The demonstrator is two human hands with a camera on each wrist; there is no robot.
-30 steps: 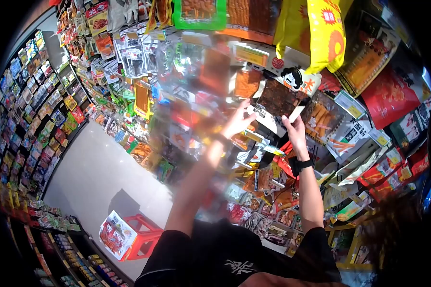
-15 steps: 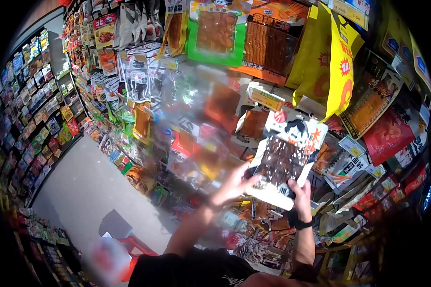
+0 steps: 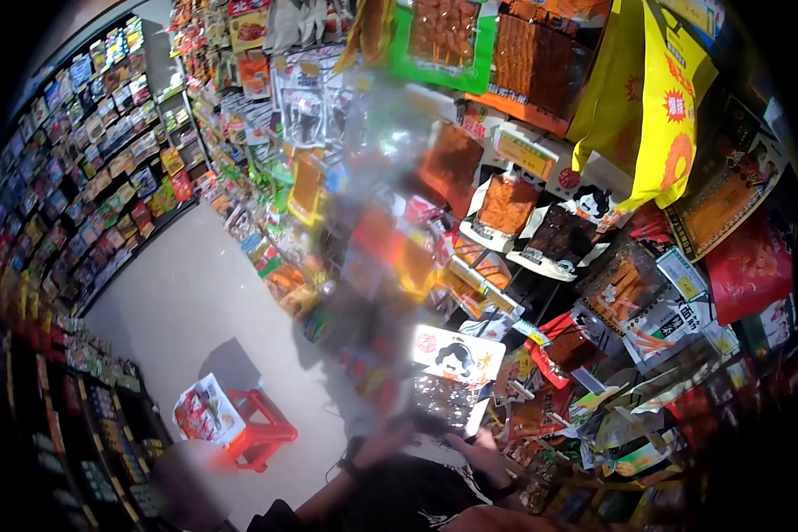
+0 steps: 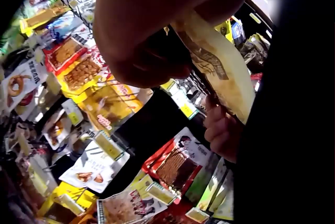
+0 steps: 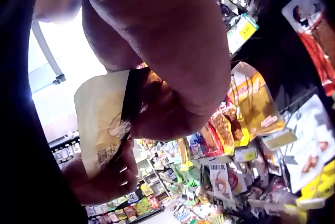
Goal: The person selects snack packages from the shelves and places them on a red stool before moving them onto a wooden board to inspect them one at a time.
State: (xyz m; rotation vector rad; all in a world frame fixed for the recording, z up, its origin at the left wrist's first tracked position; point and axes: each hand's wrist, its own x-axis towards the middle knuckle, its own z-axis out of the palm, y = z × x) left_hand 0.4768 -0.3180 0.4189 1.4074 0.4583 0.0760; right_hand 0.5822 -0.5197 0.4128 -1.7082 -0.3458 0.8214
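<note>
A flat snack packet (image 3: pixel 443 399), white with a cartoon face at its top and a clear window over dark food, is held low in front of the torso. My left hand (image 3: pixel 386 441) grips its lower left side, blurred in the head view. On the lower right edge, my right hand (image 3: pixel 481 454) holds on with the thumb over the front. In the left wrist view the packet (image 4: pixel 220 67) stands edge-on between the near left hand and the right fingers (image 4: pixel 222 132). The right wrist view shows the pale side of the packet (image 5: pixel 102 116), left fingers (image 5: pixel 123 174) curled at its lower edge.
Hanging snack packets crowd the rack ahead, with a similar dark packet (image 3: pixel 559 235) behind price tags (image 3: pixel 523 152). A yellow bag (image 3: pixel 669 115) juts out at upper right. On the floor stands a red stool (image 3: pixel 262 430) beside a printed packet (image 3: pixel 208 412). Another stocked shelf (image 3: pixel 89 142) lines the left.
Both hands have brought the snack packet away from the rack, down and back toward the torso. It has turned more upright, with its front facing up to the head camera.
</note>
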